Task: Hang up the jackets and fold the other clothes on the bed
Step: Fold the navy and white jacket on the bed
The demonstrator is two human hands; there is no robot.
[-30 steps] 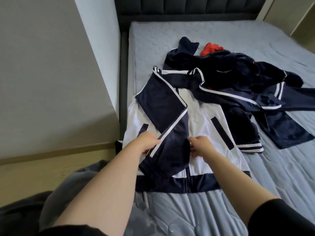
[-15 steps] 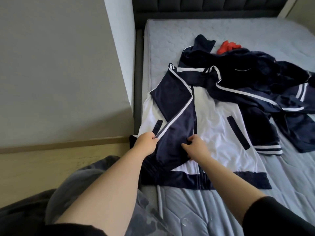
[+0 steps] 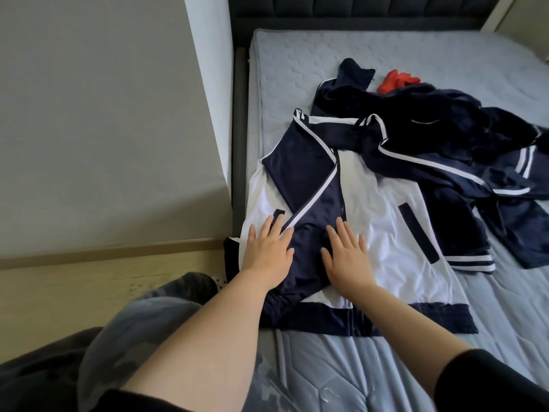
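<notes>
Where both hands pinched the navy sleeve (image 3: pixel 309 203) half a second ago, they now lie flat with fingers straight: the left hand (image 3: pixel 267 251) on its striped edge, the right hand (image 3: pixel 346 257) on its other side, pressing it onto the white jacket (image 3: pixel 383 230). That reads as a fold being smoothed, though jackets are meant for hanging. Just left of the left hand the jacket meets the bed frame (image 3: pixel 239 144), with the wall (image 3: pixel 118 129) close beside. Right of the right hand lies the open bed (image 3: pixel 490 307). Beyond the fingertips, a navy heap (image 3: pixel 445 123) and a red garment (image 3: pixel 398 81) wait.
</notes>
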